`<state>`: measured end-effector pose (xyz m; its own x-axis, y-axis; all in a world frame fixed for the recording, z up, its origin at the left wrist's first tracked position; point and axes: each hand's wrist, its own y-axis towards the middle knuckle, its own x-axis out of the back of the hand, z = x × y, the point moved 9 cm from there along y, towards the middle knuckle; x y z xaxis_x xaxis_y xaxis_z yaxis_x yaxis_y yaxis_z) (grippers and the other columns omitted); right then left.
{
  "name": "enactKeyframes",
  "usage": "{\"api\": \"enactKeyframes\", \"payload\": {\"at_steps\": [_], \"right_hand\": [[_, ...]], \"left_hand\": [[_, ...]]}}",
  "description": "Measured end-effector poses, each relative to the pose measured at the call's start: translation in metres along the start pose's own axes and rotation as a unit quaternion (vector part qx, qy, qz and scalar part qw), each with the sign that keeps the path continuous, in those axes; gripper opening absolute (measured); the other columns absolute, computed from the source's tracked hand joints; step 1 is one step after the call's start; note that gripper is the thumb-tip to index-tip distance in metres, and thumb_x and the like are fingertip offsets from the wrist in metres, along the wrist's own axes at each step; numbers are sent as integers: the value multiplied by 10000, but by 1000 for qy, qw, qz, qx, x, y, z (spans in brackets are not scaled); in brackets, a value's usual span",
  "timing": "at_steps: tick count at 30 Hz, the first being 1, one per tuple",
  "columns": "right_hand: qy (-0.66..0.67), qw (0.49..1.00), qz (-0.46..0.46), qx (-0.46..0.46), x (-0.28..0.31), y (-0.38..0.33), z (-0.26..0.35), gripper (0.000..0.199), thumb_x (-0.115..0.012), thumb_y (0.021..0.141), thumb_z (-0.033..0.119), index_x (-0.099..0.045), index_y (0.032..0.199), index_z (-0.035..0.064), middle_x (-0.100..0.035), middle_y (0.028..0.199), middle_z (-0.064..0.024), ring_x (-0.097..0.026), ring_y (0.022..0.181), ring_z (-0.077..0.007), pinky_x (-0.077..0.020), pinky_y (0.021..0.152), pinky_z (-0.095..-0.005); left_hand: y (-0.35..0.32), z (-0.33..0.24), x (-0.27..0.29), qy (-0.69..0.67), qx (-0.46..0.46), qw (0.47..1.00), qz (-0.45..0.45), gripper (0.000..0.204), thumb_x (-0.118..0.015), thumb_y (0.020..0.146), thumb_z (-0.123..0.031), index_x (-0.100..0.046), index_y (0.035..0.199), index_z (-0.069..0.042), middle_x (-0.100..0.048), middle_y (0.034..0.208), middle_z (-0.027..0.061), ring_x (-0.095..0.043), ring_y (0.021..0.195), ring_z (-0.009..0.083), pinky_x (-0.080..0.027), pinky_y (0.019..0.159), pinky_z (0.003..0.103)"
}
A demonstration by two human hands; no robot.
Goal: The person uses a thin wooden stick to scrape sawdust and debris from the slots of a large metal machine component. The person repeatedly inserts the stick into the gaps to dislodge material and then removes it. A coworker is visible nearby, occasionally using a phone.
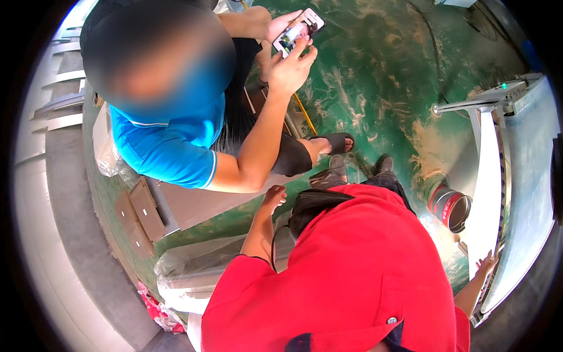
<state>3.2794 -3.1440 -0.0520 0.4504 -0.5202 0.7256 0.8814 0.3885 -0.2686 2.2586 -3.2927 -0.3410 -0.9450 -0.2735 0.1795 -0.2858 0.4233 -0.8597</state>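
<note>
My left hand [274,198] hangs beside my waist with its fingers loosely curled in, and nothing shows in it. It is nearest to a brown flat board [193,208] on the left. On the right, my right hand [486,265] touches the lower edge of a long white panel [485,176] on a machine [531,152]. Its fingers are spread. A person in a blue shirt [176,152] sits at the left, holding a phone [299,32] in one hand and touching its screen with the other.
A red and black bucket [450,208] stands between my feet and the machine. Plastic-wrapped boards [193,264] lie behind my left arm. Brown panels [141,214] are at the left. The green floor [363,88] is dusty, with a dark cable [434,47] across it.
</note>
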Motion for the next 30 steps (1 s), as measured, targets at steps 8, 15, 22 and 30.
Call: {"api": "enactKeyframes", "payload": {"at_steps": [8, 15, 22, 30], "right_hand": [[-72, 995, -37, 63, -2, -6, 7, 518, -626, 871, 450, -399, 1308, 289, -569, 1158, -148, -631, 791, -315, -524, 523, -353], [-88, 993, -46, 59, -4, -5, 8, 528, -631, 869, 449, -399, 1307, 268, -560, 1203, -155, -635, 783, -324, -519, 514, -351], [-98, 993, -22, 60, -6, -3, 15, 559, -650, 853, 461, -403, 1311, 257, -558, 1205, -131, -626, 756, -300, -509, 478, -331], [-111, 991, -38, 60, -3, -6, 17, 554, -662, 845, 455, -421, 1306, 263, -551, 1223, -133, -628, 750, -278, -513, 481, -318]], "left_hand": [[-5, -12, -2, -1, 5, 1000, 5, 365, -529, 913, -359, -556, 1116, -57, -629, 897, 87, -593, 682, 173, -480, 584, 306], [-1, -4, -2, -6, 14, 1000, 2, 392, -539, 902, -369, -554, 1137, -55, -633, 918, 100, -599, 691, 182, -477, 597, 321], [-1, 5, -5, -10, 19, 1000, -5, 421, -555, 887, -406, -558, 1129, -62, -638, 906, 93, -597, 683, 178, -475, 596, 324], [-4, 14, -7, -6, 33, 999, -7, 411, -552, 890, -412, -563, 1094, -56, -631, 876, 77, -585, 668, 164, -466, 588, 318]]}}
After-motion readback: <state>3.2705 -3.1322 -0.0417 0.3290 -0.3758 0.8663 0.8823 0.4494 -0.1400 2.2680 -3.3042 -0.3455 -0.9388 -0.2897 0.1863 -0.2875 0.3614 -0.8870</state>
